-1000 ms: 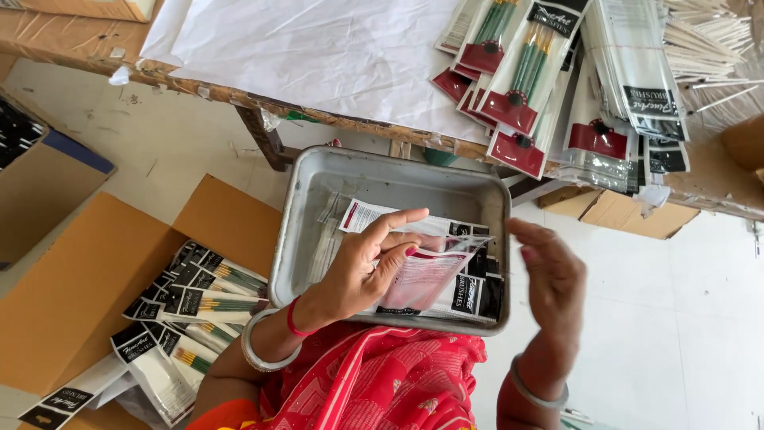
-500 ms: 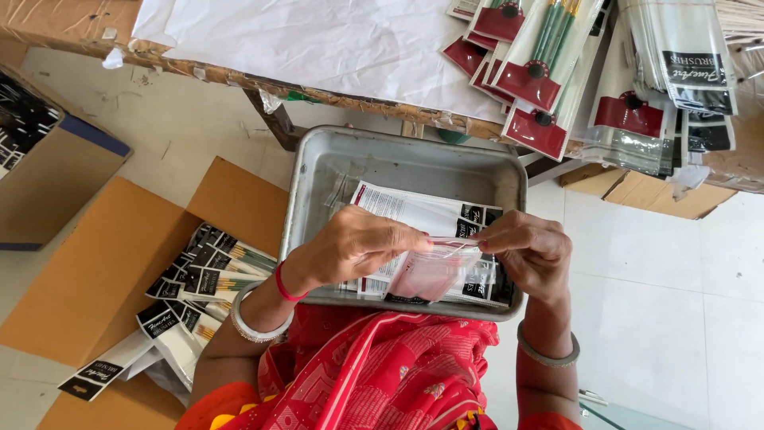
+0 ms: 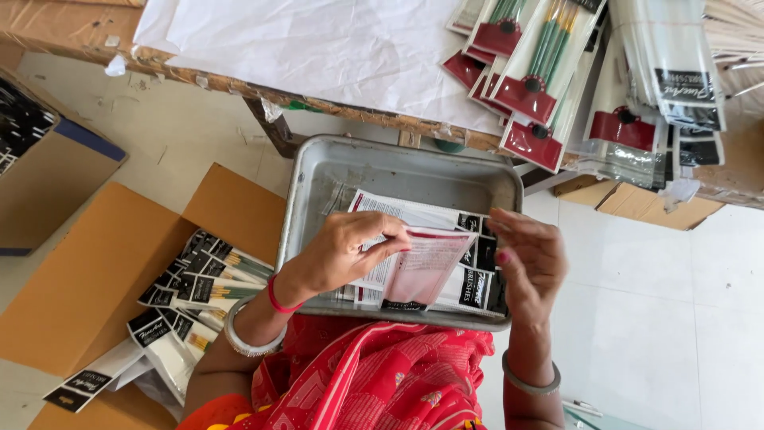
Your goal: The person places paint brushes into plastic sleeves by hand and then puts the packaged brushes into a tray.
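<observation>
Over the metal tray [image 3: 318, 199], a clear plastic sleeve [image 3: 426, 267] was pinched at its edge by the left hand [image 3: 342, 255].
The right hand [image 3: 529, 263] hovered just beside it, fingers spread and holding nothing; glossy printed cards [image 3: 469, 291] lay flat in the tray, packaged brushes [image 3: 541, 72] on the desk beyond.

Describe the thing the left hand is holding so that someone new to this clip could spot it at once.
Find the grey metal tray on the person's lap, below the table edge. Over its stack of printed cards, the left hand pinches a clear sleeve with a pink-red tint, with the right hand just beside it. Unlike the flat black-and-white cards, it is see-through and lifted.
</observation>
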